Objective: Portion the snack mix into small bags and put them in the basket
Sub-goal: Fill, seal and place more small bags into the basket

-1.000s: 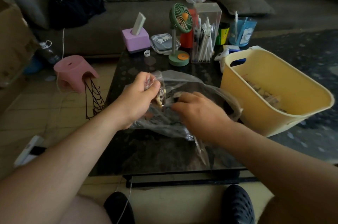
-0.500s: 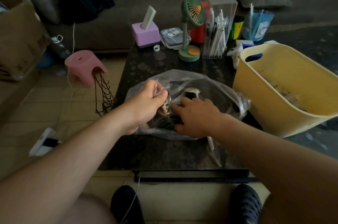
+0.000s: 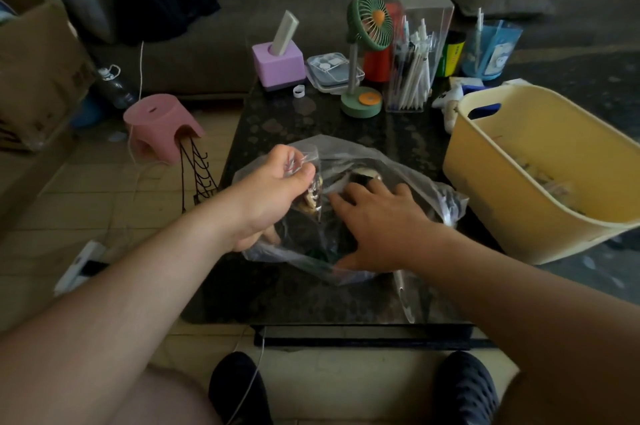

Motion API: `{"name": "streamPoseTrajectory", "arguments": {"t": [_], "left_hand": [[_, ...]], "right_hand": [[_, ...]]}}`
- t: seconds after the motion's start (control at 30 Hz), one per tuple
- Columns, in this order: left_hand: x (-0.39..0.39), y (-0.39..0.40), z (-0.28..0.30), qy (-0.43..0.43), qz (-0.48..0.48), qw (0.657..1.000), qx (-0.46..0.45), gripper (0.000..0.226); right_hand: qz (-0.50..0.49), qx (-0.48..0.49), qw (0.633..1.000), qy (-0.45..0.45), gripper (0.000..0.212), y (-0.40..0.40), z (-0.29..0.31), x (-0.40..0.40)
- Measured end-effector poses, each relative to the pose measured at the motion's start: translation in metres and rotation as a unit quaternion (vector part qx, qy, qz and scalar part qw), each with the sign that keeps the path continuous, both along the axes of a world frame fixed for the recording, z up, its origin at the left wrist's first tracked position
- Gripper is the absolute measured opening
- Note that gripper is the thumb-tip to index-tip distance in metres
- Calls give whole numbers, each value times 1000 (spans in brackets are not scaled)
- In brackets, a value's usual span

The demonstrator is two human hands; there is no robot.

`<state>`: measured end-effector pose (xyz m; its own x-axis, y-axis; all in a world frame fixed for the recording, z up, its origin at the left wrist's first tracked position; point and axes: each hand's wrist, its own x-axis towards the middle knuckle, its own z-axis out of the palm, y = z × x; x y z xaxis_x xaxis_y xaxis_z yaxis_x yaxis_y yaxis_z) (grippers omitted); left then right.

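Note:
A large clear plastic bag of snack mix lies on the dark table. My left hand pinches the top of a small clear bag that hangs with some snack pieces in it, just over the big bag's mouth. My right hand reaches into the large bag with its fingers spread among the contents; its fingertips are partly hidden by plastic. To the right stands the yellow basket, with several small filled bags lying in its bottom.
At the table's back stand a purple box, a green desk fan, a clear pen holder and a blue bag. A pink stool is on the floor at left. A sofa runs behind.
My right hand has opened and pushed deeper into the large bag. My left hand keeps its pinch on the small bag. The view shifted slightly.

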<state>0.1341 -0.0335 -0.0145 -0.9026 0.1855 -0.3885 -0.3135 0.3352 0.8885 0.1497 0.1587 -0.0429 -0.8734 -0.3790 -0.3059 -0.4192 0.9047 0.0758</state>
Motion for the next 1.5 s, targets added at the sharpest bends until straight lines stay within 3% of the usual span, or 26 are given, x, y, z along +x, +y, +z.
{"name": "streamPoseTrajectory", "arguments": {"t": [0.1, 0.17, 0.27, 0.4, 0.47, 0.57, 0.63, 0.73, 0.8, 0.87, 0.97, 1.07, 1.13, 1.2, 1.33, 1.5], "left_hand": [[1, 2, -2, 23, 14, 1000, -3, 17], [0, 3, -4, 56, 29, 998, -5, 12], [1, 4, -3, 67, 22, 997, 7, 8], [2, 2, -8, 62, -2, 998, -18, 18], [1, 2, -11, 76, -5, 996, -36, 20], [-1, 3, -13, 132, -2, 988, -76, 24], [0, 5, -14, 145, -25, 982, -114, 26], [2, 8, -16, 156, -87, 963, -201, 27], [2, 10, -18, 172, -110, 948, -242, 27], [2, 13, -17, 209, -114, 937, -257, 25], [1, 18, -12, 266, -73, 932, -235, 25], [-4, 22, -10, 278, -33, 936, -215, 25], [-8, 27, -13, 237, -20, 950, -204, 30], [-10, 32, -16, 188, -12, 965, -181, 36], [-10, 36, -19, 106, -10, 991, -75, 51], [-11, 30, -16, 90, -53, 993, -46, 20]], "right_hand": [[77, -102, 987, 96, 70, -4, -2, 10], [123, -146, 978, 88, 53, -3, -17, 17], [139, -85, 986, 21, 59, 1, -35, 25], [134, -24, 988, -72, 70, 5, -30, 29], [126, -85, 987, -45, 64, 4, -21, 27], [59, -201, 976, 64, 35, 16, -4, 8], [-7, -193, 976, 99, 52, 31, -3, -7], [-68, -161, 985, 6, 101, 46, -7, -19], [-57, -190, 980, 3, 102, 44, -10, -21], [-28, -262, 963, 61, 80, 39, -7, -21], [-9, -385, 909, 160, 43, 35, 3, -16], [-62, -421, 897, 123, 63, 33, 15, -8], [-80, -406, 907, 78, 85, 32, 14, -6], [-94, -396, 911, 70, 92, 27, 7, -4], [-104, -411, 893, 150, 64, 23, -7, 0], [-127, -409, 895, 128, 49, 29, -5, -5]]}}
